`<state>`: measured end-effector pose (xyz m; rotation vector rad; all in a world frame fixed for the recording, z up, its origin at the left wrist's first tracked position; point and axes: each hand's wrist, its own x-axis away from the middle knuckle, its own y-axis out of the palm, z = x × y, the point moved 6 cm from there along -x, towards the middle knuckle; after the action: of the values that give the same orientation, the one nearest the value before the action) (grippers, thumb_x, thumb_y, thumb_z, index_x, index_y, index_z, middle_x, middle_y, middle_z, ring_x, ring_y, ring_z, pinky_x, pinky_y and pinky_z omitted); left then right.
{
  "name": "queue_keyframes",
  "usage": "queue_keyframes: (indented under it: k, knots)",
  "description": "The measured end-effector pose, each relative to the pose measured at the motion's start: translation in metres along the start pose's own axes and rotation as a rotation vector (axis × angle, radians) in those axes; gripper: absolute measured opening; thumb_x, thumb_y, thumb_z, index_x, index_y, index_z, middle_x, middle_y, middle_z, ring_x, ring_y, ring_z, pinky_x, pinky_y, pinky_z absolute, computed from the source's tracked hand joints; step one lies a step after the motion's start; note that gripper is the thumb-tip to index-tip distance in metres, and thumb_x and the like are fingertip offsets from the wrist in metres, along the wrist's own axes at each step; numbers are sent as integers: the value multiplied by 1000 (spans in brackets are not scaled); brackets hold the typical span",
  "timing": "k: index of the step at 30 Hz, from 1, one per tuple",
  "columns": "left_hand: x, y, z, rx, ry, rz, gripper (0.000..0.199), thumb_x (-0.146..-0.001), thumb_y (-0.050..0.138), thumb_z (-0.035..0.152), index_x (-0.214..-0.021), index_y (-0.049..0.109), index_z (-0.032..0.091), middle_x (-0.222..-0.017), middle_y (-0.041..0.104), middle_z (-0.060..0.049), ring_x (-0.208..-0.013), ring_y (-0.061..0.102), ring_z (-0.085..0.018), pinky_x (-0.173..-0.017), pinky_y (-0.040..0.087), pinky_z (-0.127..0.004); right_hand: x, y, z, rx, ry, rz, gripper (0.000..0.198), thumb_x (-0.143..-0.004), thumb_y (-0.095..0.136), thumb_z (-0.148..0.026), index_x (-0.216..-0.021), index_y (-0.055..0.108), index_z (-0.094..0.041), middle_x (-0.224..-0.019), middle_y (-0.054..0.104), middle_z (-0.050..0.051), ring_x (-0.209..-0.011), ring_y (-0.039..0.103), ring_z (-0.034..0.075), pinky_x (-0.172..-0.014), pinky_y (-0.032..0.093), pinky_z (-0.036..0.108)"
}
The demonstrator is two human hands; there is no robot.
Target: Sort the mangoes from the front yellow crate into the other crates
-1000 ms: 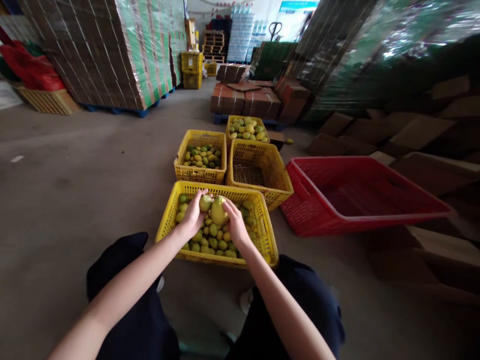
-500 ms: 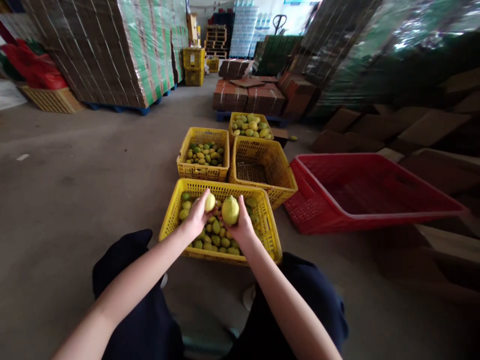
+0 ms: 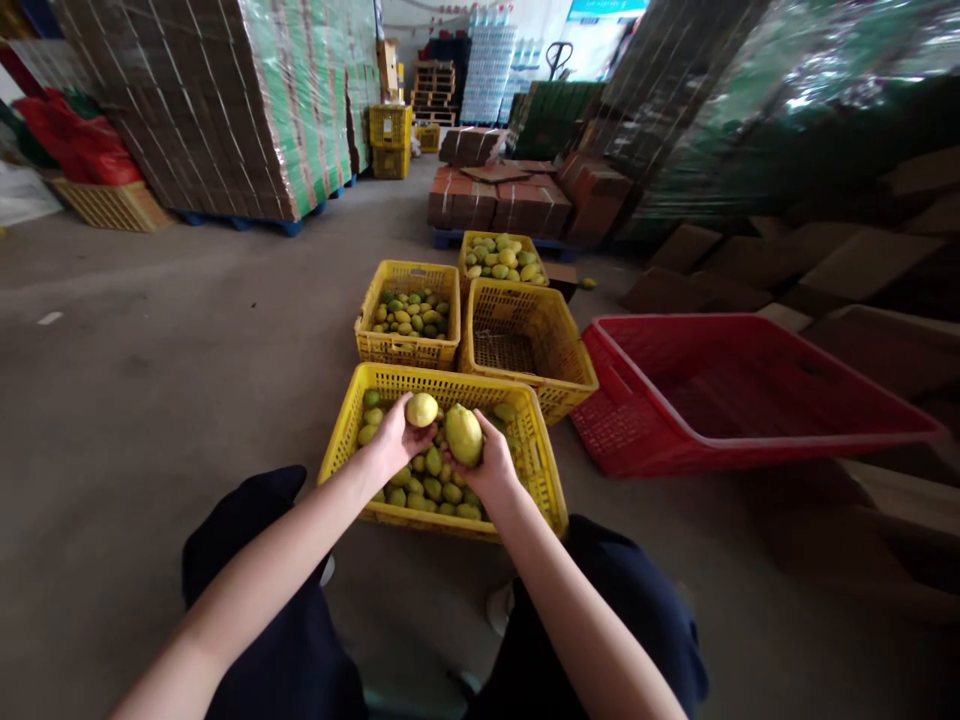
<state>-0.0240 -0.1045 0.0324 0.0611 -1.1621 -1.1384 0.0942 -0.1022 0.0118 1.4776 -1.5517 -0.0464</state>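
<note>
Both half-curled, my left hand [image 3: 397,436] is cupping a small fruit [image 3: 421,410], my right hand [image 3: 493,460] a big fruit [image 3: 464,436]. Probably both are feeling firm, needing grip from below.

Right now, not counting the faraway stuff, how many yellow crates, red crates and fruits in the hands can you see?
Yellow crates: 4
Red crate: 1
Smaller fruit in the left hand: 1
Larger fruit in the right hand: 1
Total: 7

Dim, glare on plastic wrap [image 3: 814,88], blurred edges
</note>
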Motion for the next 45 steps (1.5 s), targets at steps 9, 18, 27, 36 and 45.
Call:
queue_keyframes:
  k: [9, 18, 27, 36, 45]
  knots:
    - [7, 4, 14, 70, 52, -17, 22, -94, 48, 25, -91, 63, 9, -62, 63, -6, -50, 59, -12, -42, 50, -15, 19, 9, -4, -60, 69, -10, 24, -90, 50, -37, -87, 65, -18, -68, 71, 7, -61, 69, 19, -51, 58, 26]
    - [-3, -2, 4, 138, 9, 61, 22, -99, 43, 28, -96, 57, 11, -72, 63, -8, -60, 65, -14, -51, 57, -19, 16, 6, -7, -96, 111, 30, 27, -93, 49, -37, -87, 62, -14, -59, 68, 8, -53, 67, 18, -48, 59, 26]
    - [-4, -7, 8, 62, 31, 31, 29, -100, 38, 29, -95, 59, 10, -67, 62, -8, -60, 65, -15, -50, 56, -20, 12, 3, -2, 6, 175, 13, 36, -94, 47, -46, -80, 61, -17, -54, 65, 5, -40, 57, 14, -37, 50, 22]
    - [8, 10, 13, 56, 111, -207, 22, -90, 45, 21, -88, 66, 14, -76, 68, -5, -63, 65, -14, -59, 58, -26, 25, 16, -21, -37, -22, -27, 22, -87, 56, -38, -77, 64, -20, -64, 69, 1, -62, 67, 18, -58, 57, 30]
    - [14, 20, 13, -235, 254, -356, 21, -75, 67, 29, -60, 62, 15, -61, 62, -1, -53, 57, -10, -49, 47, -21, 24, 20, -20, 323, -298, -167, 32, -68, 62, -42, -48, 63, -18, -47, 62, 4, -54, 61, 18, -47, 44, 26]
